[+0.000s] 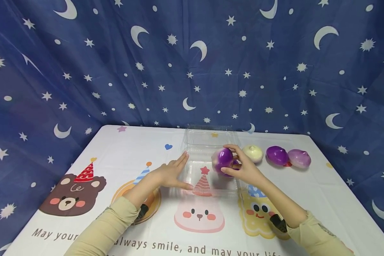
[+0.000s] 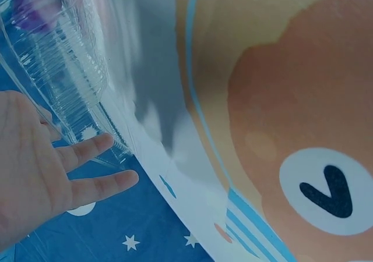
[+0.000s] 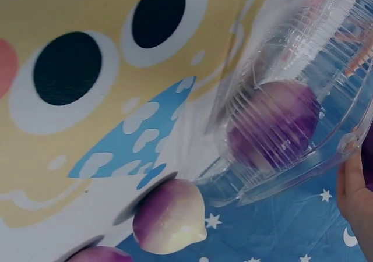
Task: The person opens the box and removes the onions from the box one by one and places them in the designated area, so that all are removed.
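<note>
A clear plastic clamshell box (image 1: 195,160) lies with its lid (image 1: 208,137) folded back toward the curtain. My right hand (image 1: 244,169) grips a glossy purple-and-white onion (image 1: 221,160) between thumb and fingers, above the right side of the box. Beneath it, another purple onion (image 3: 274,125) shows through the ribbed wall in the right wrist view, inside the box. At the box's left side is my left hand (image 1: 171,175), fingers spread and fairly straight, fingertips right at the rim. The left wrist view shows this hand (image 2: 41,169) beside the clear wall.
To the right of the box sit a pale onion (image 1: 252,153), a deep purple onion (image 1: 276,155) and a lighter purple onion (image 1: 299,158). They stand in a row on the white printed tablecloth (image 1: 166,227). A blue curtain (image 1: 166,64) with moons and stars hangs behind the table.
</note>
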Demonstrator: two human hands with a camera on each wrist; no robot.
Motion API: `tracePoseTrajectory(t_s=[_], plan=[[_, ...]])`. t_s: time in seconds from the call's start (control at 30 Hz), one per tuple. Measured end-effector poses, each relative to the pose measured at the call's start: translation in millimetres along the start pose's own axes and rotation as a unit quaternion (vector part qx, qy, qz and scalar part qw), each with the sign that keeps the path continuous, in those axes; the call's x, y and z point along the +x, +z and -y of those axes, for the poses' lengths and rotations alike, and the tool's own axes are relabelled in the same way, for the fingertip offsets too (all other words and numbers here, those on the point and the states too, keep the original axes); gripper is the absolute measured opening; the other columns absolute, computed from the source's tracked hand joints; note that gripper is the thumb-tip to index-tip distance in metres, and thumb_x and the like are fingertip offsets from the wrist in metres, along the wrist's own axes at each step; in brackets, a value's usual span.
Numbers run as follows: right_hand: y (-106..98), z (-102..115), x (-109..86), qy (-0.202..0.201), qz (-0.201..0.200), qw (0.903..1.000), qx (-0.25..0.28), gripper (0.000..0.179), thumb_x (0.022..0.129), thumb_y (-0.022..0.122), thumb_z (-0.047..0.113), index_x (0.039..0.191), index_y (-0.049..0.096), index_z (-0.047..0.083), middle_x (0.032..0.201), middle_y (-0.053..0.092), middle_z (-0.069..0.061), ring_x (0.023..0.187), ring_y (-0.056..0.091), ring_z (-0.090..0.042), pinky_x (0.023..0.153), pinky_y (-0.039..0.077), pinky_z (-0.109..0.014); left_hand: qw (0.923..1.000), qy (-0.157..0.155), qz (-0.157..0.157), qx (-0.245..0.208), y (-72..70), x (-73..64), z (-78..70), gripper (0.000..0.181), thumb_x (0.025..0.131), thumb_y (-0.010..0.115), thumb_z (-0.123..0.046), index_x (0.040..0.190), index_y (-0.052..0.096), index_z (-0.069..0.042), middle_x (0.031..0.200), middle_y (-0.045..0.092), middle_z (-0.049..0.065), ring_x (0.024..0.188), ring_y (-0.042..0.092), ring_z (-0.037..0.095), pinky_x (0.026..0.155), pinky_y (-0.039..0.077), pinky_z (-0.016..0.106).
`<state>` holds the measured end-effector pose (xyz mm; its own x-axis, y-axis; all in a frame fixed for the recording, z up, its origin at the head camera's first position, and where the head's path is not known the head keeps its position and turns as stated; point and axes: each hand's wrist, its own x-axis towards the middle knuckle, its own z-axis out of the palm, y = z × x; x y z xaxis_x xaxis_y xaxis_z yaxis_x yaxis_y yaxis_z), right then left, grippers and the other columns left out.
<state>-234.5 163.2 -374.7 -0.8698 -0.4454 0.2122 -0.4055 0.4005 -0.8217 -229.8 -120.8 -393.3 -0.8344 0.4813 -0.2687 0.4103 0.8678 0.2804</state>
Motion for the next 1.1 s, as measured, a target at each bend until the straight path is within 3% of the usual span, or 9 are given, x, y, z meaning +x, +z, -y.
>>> tracePoseTrajectory(t_s=[0.37, 0.53, 0.67, 0.83, 0.97, 1.1], plan=[[-5.7, -7.6, -9.8, -0.014, 0.009, 0.9994, 0.029, 0.070, 0.081, 0.071, 0.002, 0.137, 0.029, 0.007, 0.129, 0.040, -0.024, 0.107, 0.053, -0.036, 0.074, 0.051, -0.020, 0.9999, 0.005, 0.001, -0.012, 2.7, 0.3, 0.2, 0.115, 0.077, 0.059, -0.068, 0.152, -0.003, -0.009, 0.160, -0.011, 0.005, 0.140, 0.026, 0.041, 0.102, 0.030, 0.067], [-9.1, -11.1, -13.6, -0.014, 0.012, 0.9989, 0.044, 0.078, 0.081, 0.070, 0.001, 0.144, 0.026, 0.010, 0.140, 0.032, -0.023, 0.119, 0.048, -0.044, 0.086, 0.052, -0.022, 0.9999, 0.007, -0.001, -0.008, -0.3, 2.0, -0.8, 0.114, 0.077, 0.059, -0.069, 0.152, -0.003, -0.009, 0.160, -0.010, 0.006, 0.140, 0.025, 0.042, 0.102, 0.030, 0.068], [-11.8, -12.7, -16.8, -0.019, 0.009, 0.9986, 0.048, 0.073, 0.081, 0.069, -0.001, 0.142, 0.031, 0.007, 0.146, 0.029, -0.022, 0.126, 0.043, -0.046, 0.091, 0.050, -0.023, 0.9999, 0.007, -0.003, -0.008, -1.6, 2.7, -0.3, 0.115, 0.077, 0.059, -0.069, 0.152, -0.004, -0.009, 0.160, -0.009, 0.006, 0.140, 0.025, 0.041, 0.102, 0.029, 0.068], [-12.6, -14.6, -22.5, -0.025, 0.000, 0.9982, 0.055, 0.068, 0.080, 0.070, -0.001, 0.136, 0.031, 0.001, 0.138, 0.035, -0.025, 0.116, 0.050, -0.039, 0.086, 0.049, -0.016, 1.0000, 0.002, -0.001, -0.010, 0.6, 1.7, 2.6, 0.115, 0.076, 0.059, -0.069, 0.152, -0.003, -0.009, 0.160, -0.010, 0.005, 0.140, 0.026, 0.040, 0.102, 0.029, 0.068], [-13.7, -16.0, -27.0, -0.018, -0.015, 0.9992, 0.032, 0.067, 0.077, 0.073, 0.001, 0.129, 0.030, 0.000, 0.131, 0.041, -0.022, 0.109, 0.053, -0.028, 0.084, 0.051, -0.020, 0.9999, 0.004, -0.004, -0.010, 2.5, 1.8, 4.3, 0.115, 0.077, 0.059, -0.069, 0.152, -0.003, -0.009, 0.160, -0.010, 0.005, 0.140, 0.027, 0.040, 0.101, 0.030, 0.069], [-17.2, -16.9, -30.1, -0.015, -0.019, 0.9996, 0.016, 0.069, 0.074, 0.075, 0.000, 0.125, 0.029, 0.000, 0.128, 0.043, -0.022, 0.111, 0.051, -0.032, 0.084, 0.052, -0.026, 0.9999, 0.006, -0.005, -0.012, 2.8, 2.0, 4.6, 0.115, 0.076, 0.059, -0.070, 0.152, -0.003, -0.010, 0.160, -0.010, 0.004, 0.140, 0.026, 0.039, 0.101, 0.029, 0.069]])
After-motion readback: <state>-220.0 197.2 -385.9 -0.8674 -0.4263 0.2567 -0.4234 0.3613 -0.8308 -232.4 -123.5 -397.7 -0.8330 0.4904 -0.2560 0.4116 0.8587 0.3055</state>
